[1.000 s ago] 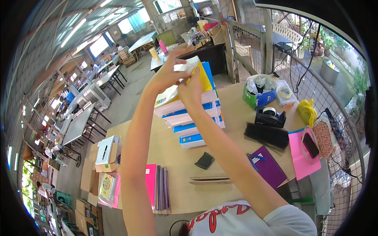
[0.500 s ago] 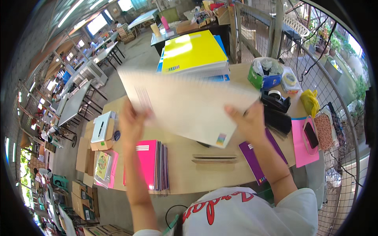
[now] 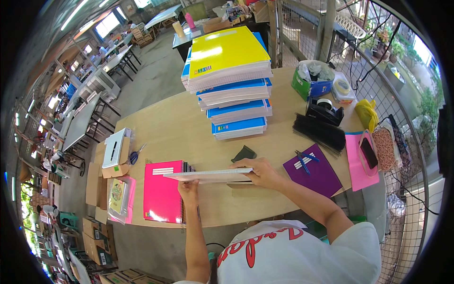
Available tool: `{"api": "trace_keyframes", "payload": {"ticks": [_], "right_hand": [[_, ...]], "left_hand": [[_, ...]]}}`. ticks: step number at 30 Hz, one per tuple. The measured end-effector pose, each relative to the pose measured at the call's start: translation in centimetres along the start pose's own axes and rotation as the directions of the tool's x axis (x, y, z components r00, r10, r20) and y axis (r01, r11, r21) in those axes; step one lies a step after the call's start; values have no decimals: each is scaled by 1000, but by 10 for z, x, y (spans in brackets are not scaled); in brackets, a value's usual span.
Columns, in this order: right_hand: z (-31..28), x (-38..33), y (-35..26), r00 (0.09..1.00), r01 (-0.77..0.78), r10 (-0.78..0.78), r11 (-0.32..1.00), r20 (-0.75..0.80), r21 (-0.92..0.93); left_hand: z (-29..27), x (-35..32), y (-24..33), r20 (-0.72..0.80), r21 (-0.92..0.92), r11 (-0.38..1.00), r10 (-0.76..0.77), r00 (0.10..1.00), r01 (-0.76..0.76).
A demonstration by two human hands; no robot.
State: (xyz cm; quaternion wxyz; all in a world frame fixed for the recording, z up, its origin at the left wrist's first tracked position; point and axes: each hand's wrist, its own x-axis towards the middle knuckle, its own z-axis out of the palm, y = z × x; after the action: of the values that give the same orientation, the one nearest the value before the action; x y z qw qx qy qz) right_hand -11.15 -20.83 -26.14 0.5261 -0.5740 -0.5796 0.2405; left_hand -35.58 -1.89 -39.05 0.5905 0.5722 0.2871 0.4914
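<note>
Both of my hands hold a thin sheaf of white paper point(image 3: 210, 175), seen almost edge-on above the near part of the table. My left hand point(image 3: 189, 190) grips its lower edge near the left end, and my right hand point(image 3: 261, 172) pinches its right end. Beside my left hand lies a stack of pink spiral notebooks point(image 3: 163, 194), partly behind the sheaf. Just beyond my right hand is a small dark block point(image 3: 244, 153). Thin wooden strips point(image 3: 250, 188) lie below the right hand, partly covered by the sheaf and hand.
A tall stack of yellow- and blue-covered paper blocks point(image 3: 229, 47) stands at the back. At right are a purple notebook point(image 3: 326, 176) with blue-handled pliers point(image 3: 307, 161), black binding coils point(image 3: 319, 133) and a tape dispenser point(image 3: 326, 113). Scissors point(image 3: 136, 155) lie at left.
The sheaf has come down and nearer to me, tilting from broad side facing up to nearly edge-on. Both hands moved closer together with it. The tall stack's lower layers are now uncovered.
</note>
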Motion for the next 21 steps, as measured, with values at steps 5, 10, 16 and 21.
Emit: {"api": "trace_keyframes", "payload": {"ticks": [5,10,16,21], "right_hand": [[5,4,10,999,-2,2,1000,33,-1],[6,1,16,997,76,-74,997,-37,33],[8,-2,20,999,-48,49,998,7,-44],[-37,-78,76,975,-205,203,979,-93,-10]], "left_hand": [[-13,0,-1,-1,92,995,-34,999,34],[-8,2,-2,13,68,998,-20,1000,19],[-13,-1,-13,26,114,988,-107,994,104],[39,-41,-46,301,-24,950,-290,908,312]]}}
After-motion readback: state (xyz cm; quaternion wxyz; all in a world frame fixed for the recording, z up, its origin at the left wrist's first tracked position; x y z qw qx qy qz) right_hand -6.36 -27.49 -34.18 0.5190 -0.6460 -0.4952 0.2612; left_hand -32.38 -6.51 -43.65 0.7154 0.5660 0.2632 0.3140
